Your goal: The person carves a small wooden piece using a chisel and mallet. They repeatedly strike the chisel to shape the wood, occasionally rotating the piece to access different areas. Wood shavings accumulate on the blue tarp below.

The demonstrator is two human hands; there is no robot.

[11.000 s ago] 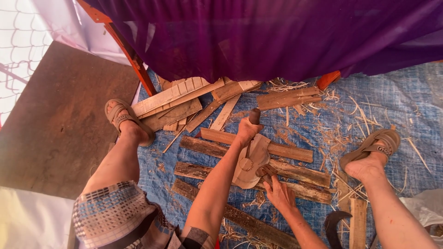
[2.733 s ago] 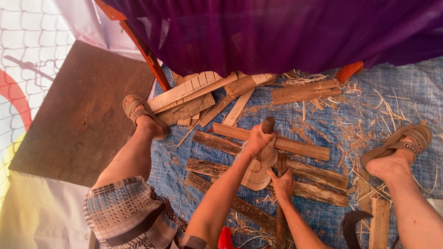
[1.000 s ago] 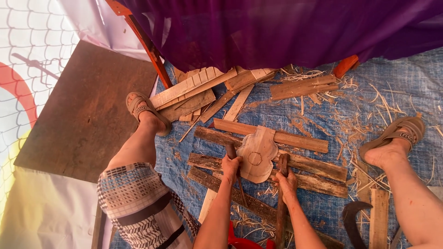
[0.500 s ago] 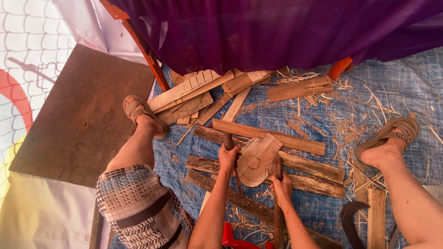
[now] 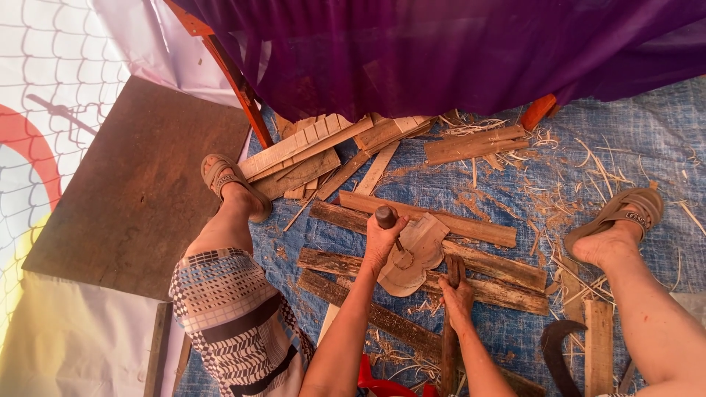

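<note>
Workpiece (image 5: pixel 413 254), a flat rounded-and-squared piece of pale wood, lies on dark planks (image 5: pixel 485 268) at centre of a blue tarp (image 5: pixel 647 140). Left hand (image 5: pixel 382 239) is closed round a round-ended tool handle (image 5: pixel 385 216), tip set on the workpiece. Right hand (image 5: pixel 457 294) grips a dark wooden stick (image 5: pixel 449 345) upright-ish, just beside the workpiece edge.

Surface: woven tarp, littered w/ shavings (image 5: pixel 588 169) and sawdust, esp. right side. Far edge closed off by a purple cloth (image 5: pixel 441 51); orange frame bar (image 5: pixel 234 81) runs diagonally under it. Left: brown board (image 5: pixel 132 184) on the ground, white printed sheet (image 5: pixel 44 95) beyond.

Around: stack of pale offcuts (image 5: pixel 309 147) near the left foot's sandal (image 5: pixel 220 176); more slats (image 5: pixel 471 143) top centre. Right foot in sandal (image 5: pixel 625 213) well apart to the right. Curved dark blade (image 5: pixel 555 353) lies bottom right, beside an upright-lying slat (image 5: pixel 597 345). Red object (image 5: pixel 379 378) bottom centre, partly hidden by forearms. Patterned shorts (image 5: pixel 228 316) cover the left thigh.
</note>
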